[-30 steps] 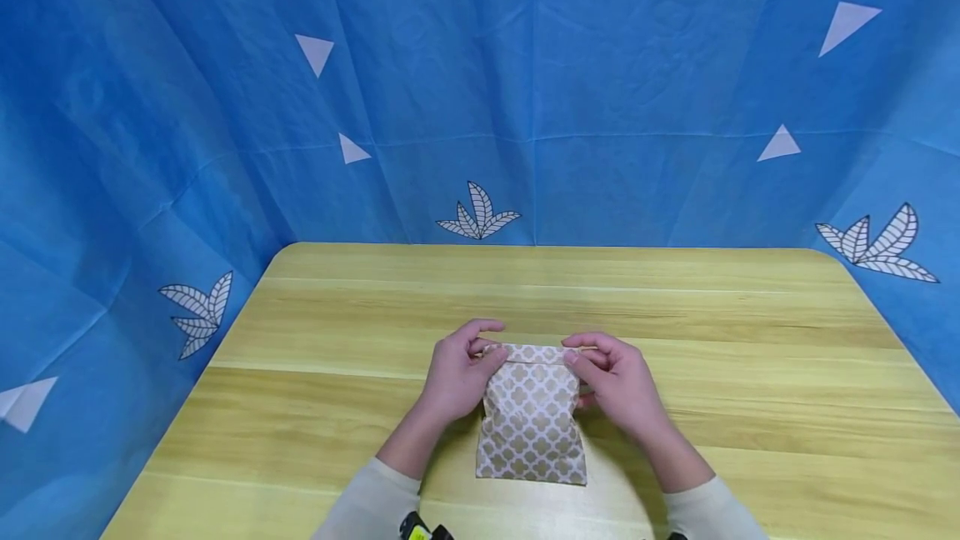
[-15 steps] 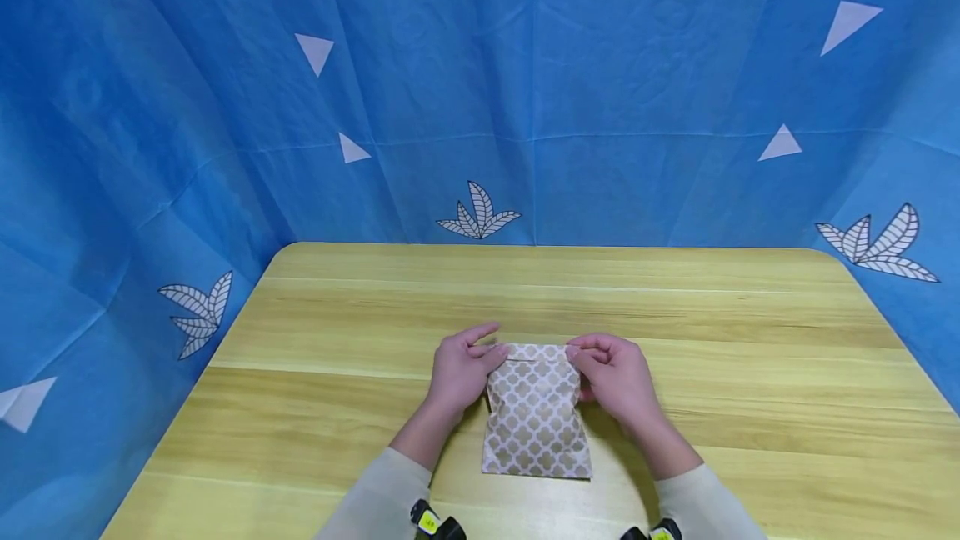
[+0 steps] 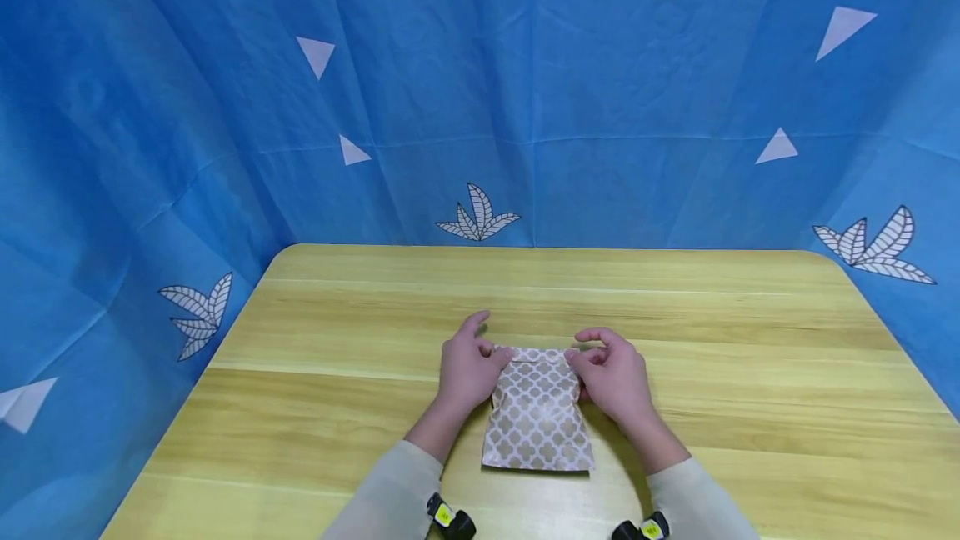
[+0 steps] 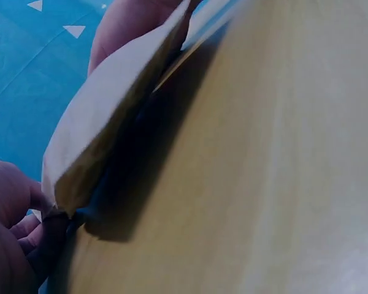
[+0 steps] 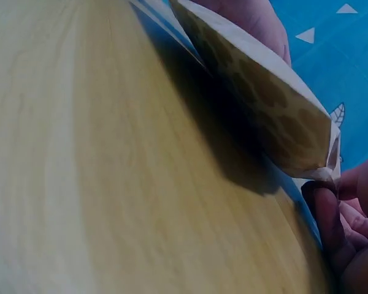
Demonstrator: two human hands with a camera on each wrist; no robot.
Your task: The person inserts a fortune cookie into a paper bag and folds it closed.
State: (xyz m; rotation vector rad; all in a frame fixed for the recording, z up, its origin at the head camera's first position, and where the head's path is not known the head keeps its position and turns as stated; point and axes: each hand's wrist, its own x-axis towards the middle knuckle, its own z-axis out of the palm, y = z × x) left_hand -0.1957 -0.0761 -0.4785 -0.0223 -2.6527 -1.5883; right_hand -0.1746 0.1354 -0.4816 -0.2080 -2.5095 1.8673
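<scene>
A patterned paper bag lies on the wooden bench, a little near of the middle, with its far end lifted slightly off the wood, as the wrist views show. The left hand pinches the bag's far left corner and the right hand pinches its far right corner, each grip clamped on the folded top edge with thumb and fingers. Blue cloth printed with white leaves and triangles hangs round the far and side edges of the bench, and nothing stands between the hands and the bag.
</scene>
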